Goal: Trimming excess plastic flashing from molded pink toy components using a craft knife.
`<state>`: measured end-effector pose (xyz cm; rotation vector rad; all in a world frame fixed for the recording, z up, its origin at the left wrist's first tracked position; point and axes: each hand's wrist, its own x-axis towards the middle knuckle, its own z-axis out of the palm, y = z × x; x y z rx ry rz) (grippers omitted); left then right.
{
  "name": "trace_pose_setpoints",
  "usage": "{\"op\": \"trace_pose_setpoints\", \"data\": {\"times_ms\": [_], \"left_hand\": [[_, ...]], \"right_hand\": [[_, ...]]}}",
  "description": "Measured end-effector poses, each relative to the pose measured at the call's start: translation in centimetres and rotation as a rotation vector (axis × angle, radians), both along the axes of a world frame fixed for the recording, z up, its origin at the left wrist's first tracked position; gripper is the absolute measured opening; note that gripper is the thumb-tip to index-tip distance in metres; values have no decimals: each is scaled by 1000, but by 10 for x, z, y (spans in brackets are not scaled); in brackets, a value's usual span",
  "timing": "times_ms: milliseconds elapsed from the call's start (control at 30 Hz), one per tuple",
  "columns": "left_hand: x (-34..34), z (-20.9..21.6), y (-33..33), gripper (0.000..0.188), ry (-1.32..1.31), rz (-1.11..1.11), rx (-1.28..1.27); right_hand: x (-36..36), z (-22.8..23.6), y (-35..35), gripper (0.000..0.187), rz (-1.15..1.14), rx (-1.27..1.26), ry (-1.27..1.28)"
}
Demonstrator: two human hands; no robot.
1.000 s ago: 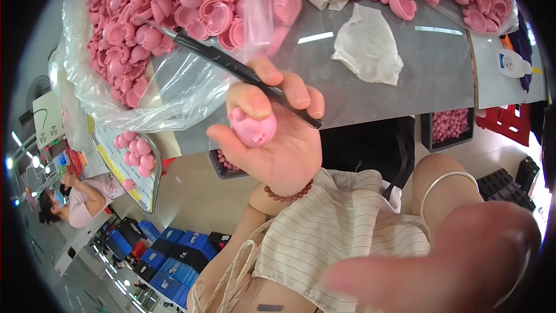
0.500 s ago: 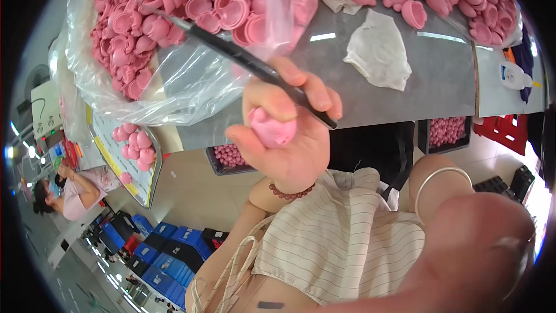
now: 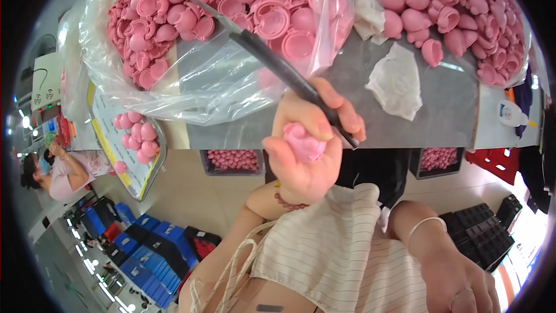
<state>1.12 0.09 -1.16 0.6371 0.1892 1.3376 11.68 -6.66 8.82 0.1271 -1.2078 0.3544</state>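
Left hand (image 3: 313, 153): clenched around 1 pink animal-head piece (image 3: 305, 142), against the palm; black-handled knife (image 3: 281, 68) runs between fingers, blade towards clear bag (image 3: 200, 113) at 11 o'clock, apparently keeping its edge off the piece. Right hand (image 3: 460, 275), 4 o'clock: contents indeterminable; blurred 1.0 s ago, now sharper.

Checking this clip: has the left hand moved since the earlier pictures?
Yes: rightward, nearer to the white cloth on the grey table; that's the left hand.

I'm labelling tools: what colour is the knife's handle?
The knife's handle is blackish grey, best seen in the head view.
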Motion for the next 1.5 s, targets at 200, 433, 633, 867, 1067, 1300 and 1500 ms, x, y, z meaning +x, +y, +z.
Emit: {"op": "trace_pose_setpoints", "data": {"times_ms": [200, 433, 633, 867, 1067, 1300, 1500], "left_hand": [[-3, 3, -7, 48, -63, -75, -52], [0, 6, -22, 47, 285, -390, 233], [5, 8, -25, 50, 430, -388, 148], [-9, 10, -12, 46, 528, -279, 259], [-13, 4, -10, 48, 513, -313, 322], [-12, 9, -5, 66, 528, -288, 94], [-14, 2, -3, 48, 193, -336, 99]], "right_hand": [[25, -48, -34, 16, -26, -381, 131], [10, -54, 26, 34, -159, -1273, -208], [18, -43, 31, 26, -279, -1417, -62], [44, -48, 6, 34, -420, -1419, -110], [28, -52, -11, 30, -564, -1595, -394], [26, -59, -10, 29, -587, -1545, -450], [27, -69, -16, 28, -705, -1394, -529]]}}
